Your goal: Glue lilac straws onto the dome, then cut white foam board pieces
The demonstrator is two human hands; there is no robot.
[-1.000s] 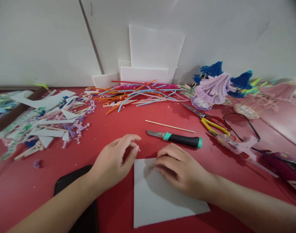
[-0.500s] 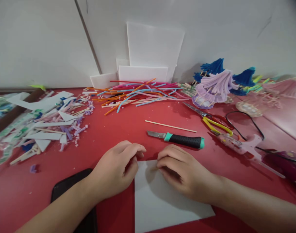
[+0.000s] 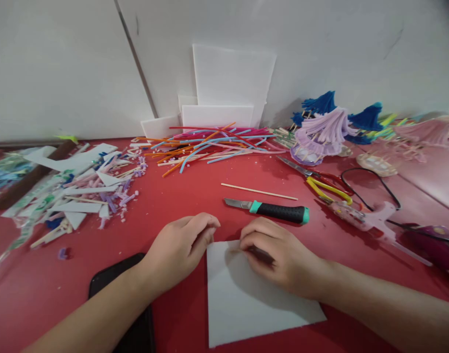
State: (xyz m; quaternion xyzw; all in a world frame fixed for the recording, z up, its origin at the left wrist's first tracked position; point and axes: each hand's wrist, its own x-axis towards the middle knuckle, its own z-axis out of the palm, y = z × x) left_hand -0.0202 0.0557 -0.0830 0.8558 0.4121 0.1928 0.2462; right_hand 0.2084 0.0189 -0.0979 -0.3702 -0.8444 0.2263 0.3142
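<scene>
My right hand (image 3: pixel 278 255) hovers over the upper part of a white foam-like board (image 3: pixel 242 314), thumb and fingers pinched together. A faint tan streak shows at its fingertips; whatever they hold is too small to make out. Just off the board's upper left corner, my left hand (image 3: pixel 184 250) has its fingers curled against the thumb, and anything inside is hidden. Beyond both hands lies a utility knife (image 3: pixel 278 211) with a black and green handle, blade out to the left. A thin wooden stick (image 3: pixel 259 191) rests behind the knife.
A black phone-like slab (image 3: pixel 116 279) lies under my left forearm. Scraps (image 3: pixel 85 191) cover the left side; pipe cleaners (image 3: pixel 210 142) lie behind. To the right are scissors (image 3: pixel 296 168), yellow-handled pliers (image 3: pixel 329 190), a glue gun (image 3: pixel 371 220) and fuzzy umbrella-shaped crafts (image 3: pixel 325 127).
The view has shifted slightly, bringing more of the left side into sight. Both hands keep nearly the same pose, and the board appears slightly shifted.
</scene>
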